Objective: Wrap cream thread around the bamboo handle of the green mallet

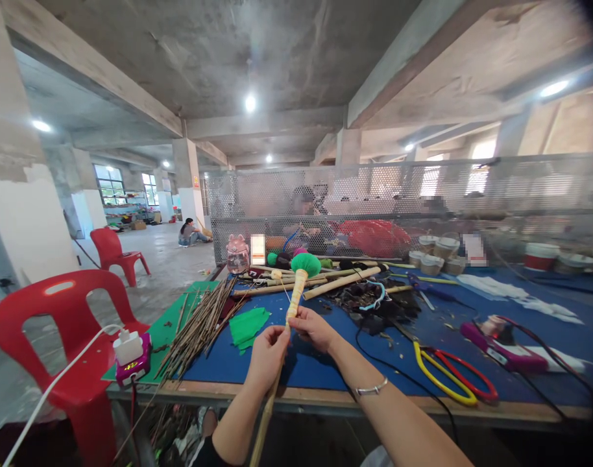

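My left hand is closed round a long bamboo stick that rises above the blue table. The stick's upper part is wrapped in pale string and ends in a round green fabric ball. My right hand pinches the wrapped part just below the middle, fingers pressed together, a silver bracelet on its wrist. Both hands touch the same stick, close together, above the table's near edge.
Thin brown sticks and green fabric pieces lie left. Yellow and red handled scissors, a pink glue gun and cables lie right. Red chairs stand left. A mesh fence with people behind it backs the table.
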### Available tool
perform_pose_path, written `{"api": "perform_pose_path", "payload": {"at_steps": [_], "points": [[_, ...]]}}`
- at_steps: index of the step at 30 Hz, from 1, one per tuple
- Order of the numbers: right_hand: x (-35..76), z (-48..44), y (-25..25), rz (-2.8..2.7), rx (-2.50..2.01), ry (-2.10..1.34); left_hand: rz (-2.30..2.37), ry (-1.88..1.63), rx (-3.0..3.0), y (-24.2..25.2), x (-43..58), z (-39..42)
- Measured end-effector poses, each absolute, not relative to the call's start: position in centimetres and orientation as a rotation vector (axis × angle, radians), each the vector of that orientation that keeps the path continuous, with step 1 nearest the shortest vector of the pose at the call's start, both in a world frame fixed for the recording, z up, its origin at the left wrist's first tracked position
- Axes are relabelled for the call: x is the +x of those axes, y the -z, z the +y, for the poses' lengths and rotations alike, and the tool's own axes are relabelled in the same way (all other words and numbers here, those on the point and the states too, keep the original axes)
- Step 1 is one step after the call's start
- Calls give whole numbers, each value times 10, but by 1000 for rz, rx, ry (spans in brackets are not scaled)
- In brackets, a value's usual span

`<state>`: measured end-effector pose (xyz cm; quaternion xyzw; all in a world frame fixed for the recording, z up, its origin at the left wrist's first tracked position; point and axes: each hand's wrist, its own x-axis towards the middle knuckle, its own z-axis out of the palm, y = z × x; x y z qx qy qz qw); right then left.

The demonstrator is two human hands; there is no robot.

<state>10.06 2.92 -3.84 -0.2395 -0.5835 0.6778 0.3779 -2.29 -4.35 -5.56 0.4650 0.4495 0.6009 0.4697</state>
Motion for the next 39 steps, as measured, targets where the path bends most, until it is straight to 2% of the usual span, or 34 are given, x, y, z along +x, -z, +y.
{"api": "perform_pose_path", "payload": {"at_steps": [3,11,18,24,28,33,39], "points": [[100,30,38,-1477,-639,-1687,1153,-1563,1215,57,-21,-43],[105,22,31,-1480,-558,-1891,1073,-1413,1170,53,-23,-46],[102,27,35,-1497,-631,-1761,1171,-1726,1180,58,-18,-42],[105,25,33,-1460,-487,-1903,1018,-1602,1040,52,-21,-46],[103,27,37,-1483,-537,-1830,1007,-1526,1031,54,-23,-45],[100,32,42,-1526,-610,-1698,1059,-1684,1150,61,-23,-38],[101,29,38,-1494,-535,-1857,950,-1608,1031,56,-23,-42]]}}
